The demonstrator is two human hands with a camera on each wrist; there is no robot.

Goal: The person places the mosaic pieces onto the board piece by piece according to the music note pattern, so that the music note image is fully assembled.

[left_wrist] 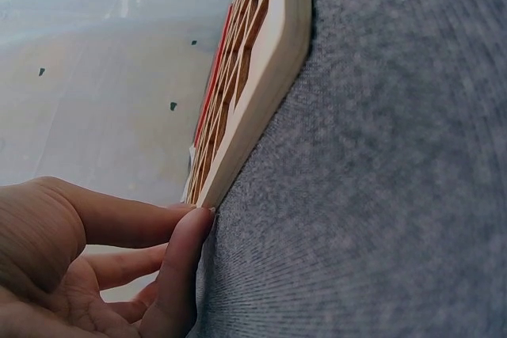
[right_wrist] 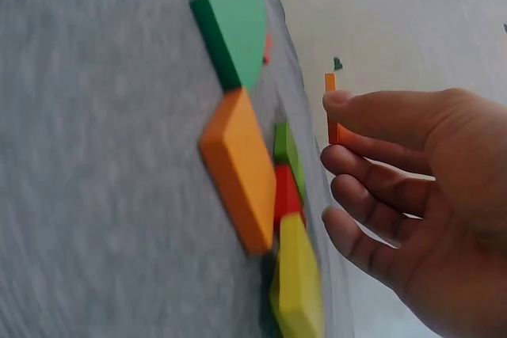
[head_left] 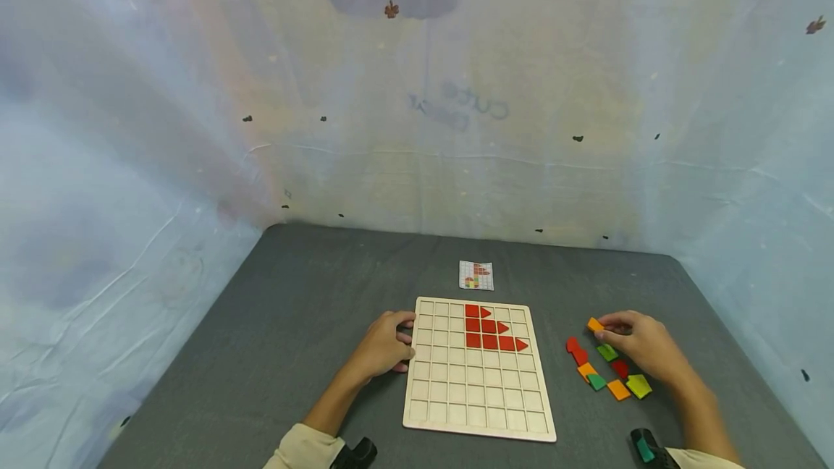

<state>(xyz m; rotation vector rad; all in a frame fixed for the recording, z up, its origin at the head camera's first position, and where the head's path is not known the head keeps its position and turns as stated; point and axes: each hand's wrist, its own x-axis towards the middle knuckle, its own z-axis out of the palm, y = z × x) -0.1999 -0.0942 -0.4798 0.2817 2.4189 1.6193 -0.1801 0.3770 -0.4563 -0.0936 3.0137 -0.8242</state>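
A light wooden grid board lies on the dark table, with red square and triangular tiles set in rows near its top. At its left edge, my left hand pinches the rim between thumb and fingers, as the left wrist view also shows at the board's side. My right hand holds an orange tile between thumb and fingertips, right of the board. In the right wrist view this orange tile appears edge-on, raised off the table.
Loose tiles lie under and beside my right hand: red, green, orange and yellow-green, some touching or overlapping. A small printed pattern card lies beyond the board. Pale sheeting rises behind the table.
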